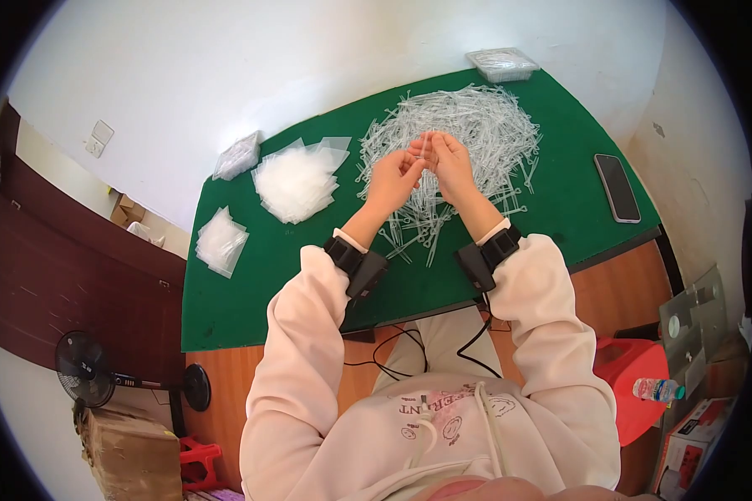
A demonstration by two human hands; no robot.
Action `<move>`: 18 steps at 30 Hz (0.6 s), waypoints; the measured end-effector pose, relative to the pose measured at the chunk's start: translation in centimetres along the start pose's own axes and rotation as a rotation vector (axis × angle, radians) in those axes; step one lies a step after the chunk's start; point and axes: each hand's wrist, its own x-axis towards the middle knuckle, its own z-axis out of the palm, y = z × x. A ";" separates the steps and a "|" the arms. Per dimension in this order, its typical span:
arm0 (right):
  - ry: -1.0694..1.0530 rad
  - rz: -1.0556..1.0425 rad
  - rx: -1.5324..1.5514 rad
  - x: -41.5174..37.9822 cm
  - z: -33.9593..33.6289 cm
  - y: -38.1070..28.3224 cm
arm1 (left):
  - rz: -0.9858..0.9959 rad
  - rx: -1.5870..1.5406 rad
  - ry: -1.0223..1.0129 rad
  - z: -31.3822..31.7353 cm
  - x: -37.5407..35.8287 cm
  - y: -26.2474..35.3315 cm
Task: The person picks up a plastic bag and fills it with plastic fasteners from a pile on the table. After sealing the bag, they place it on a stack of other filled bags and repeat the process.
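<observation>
Over the near part of a big heap of clear plastic sticks with small looped ends, my two hands meet. My left hand is closed, its fingers curled toward the other hand; what lies inside them is too small to make out. Between the fingertips of my right hand, a thin clear plastic stick stands roughly upright. Left of the heap lies a fanned stack of clear plastic bags. A smaller stack of bags rests nearer the table's left edge.
The green table carries a clear box of sticks at the back, another clear packet at left, and a phone at right. A fan, a red stool and a bottle are lower down.
</observation>
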 end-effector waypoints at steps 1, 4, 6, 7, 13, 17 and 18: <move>0.005 0.003 -0.002 0.0 -0.1 0.0 | 0.021 0.050 -0.007 0.0 0.0 -0.1; 0.018 -0.011 0.025 0.5 -0.4 0.4 | 0.053 0.151 -0.022 -0.1 -0.3 0.0; 0.039 -0.048 0.084 0.8 -0.8 1.0 | 0.111 0.340 -0.070 -1.2 -1.0 0.0; 0.046 -0.033 0.086 0.8 -1.2 1.2 | 0.137 0.431 -0.095 -1.9 -1.6 -0.2; 0.198 0.000 0.161 1.1 -2.0 0.5 | 0.299 0.667 -0.353 -7.1 -4.3 -2.2; 0.169 0.031 0.160 1.1 -1.6 0.4 | 0.199 0.637 -0.408 -7.5 -5.4 -2.1; 0.155 0.035 0.158 1.0 -1.5 0.4 | 0.182 0.635 -0.420 -7.4 -5.4 -2.1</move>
